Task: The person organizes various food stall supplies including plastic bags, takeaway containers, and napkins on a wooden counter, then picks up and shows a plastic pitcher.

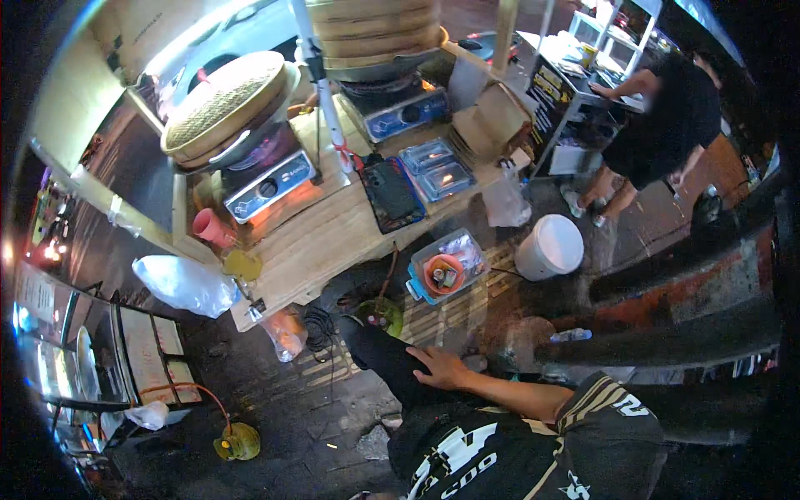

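1. Resting on the dark trouser leg [387, 364], the right hand [439, 369] lies palm down near the knee, fingers spread and gripping nothing. The left hand's fingers I cannot tell.
2. The trouser leg stretches toward the pale wooden table [308, 267], its knee beside a rounded green gas cylinder [390, 318] by the table's near edge.
3. Just past the hand stands a clear plastic box with blue clips [416, 289], containing a round orange bowl [428, 273] of small items.
4. On the table, a wide woven-lidded bamboo steamer [225, 104] sits over the left silver-and-blue stove [268, 185]; a tall stack of round bamboo steamers [375, 29] rises over the right silver-and-blue stove [408, 115].
5. Between the stoves and the near edge lie a flat black rectangular object [390, 192] and clear lidded plastic containers [437, 167], side by side.
6. To the right, a white cylindrical bucket [550, 247] stands on the floor; beyond it, another person in dark clothing [667, 125] leans on a white-framed stand.
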Action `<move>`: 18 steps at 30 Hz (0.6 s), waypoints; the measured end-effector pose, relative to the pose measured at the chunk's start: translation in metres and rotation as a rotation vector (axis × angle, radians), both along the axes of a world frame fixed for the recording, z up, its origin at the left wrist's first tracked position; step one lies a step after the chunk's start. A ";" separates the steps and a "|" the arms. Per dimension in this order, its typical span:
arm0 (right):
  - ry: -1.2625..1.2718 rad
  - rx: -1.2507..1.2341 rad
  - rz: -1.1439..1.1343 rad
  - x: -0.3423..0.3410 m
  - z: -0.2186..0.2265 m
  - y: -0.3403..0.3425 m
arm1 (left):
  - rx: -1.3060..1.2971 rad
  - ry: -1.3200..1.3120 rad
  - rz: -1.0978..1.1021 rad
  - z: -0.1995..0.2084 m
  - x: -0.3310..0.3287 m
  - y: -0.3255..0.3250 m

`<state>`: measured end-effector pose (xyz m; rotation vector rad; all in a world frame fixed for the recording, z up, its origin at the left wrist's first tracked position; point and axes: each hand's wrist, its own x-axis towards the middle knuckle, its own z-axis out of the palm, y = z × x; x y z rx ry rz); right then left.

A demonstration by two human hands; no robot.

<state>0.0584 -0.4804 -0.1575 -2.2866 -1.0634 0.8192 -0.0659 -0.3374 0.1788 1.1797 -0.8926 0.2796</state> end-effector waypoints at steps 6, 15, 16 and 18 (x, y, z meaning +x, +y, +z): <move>-0.026 0.006 0.056 -0.005 0.005 0.005 | 0.214 0.067 0.187 0.011 -0.041 0.000; 0.101 0.129 0.121 -0.007 -0.011 -0.021 | 0.229 1.189 0.921 -0.220 -0.125 0.007; 0.114 0.125 0.172 -0.008 -0.013 -0.027 | 0.277 1.262 0.995 -0.265 -0.150 0.002; 0.122 0.084 0.200 -0.005 -0.029 -0.040 | 0.663 1.493 0.932 -0.251 -0.166 -0.006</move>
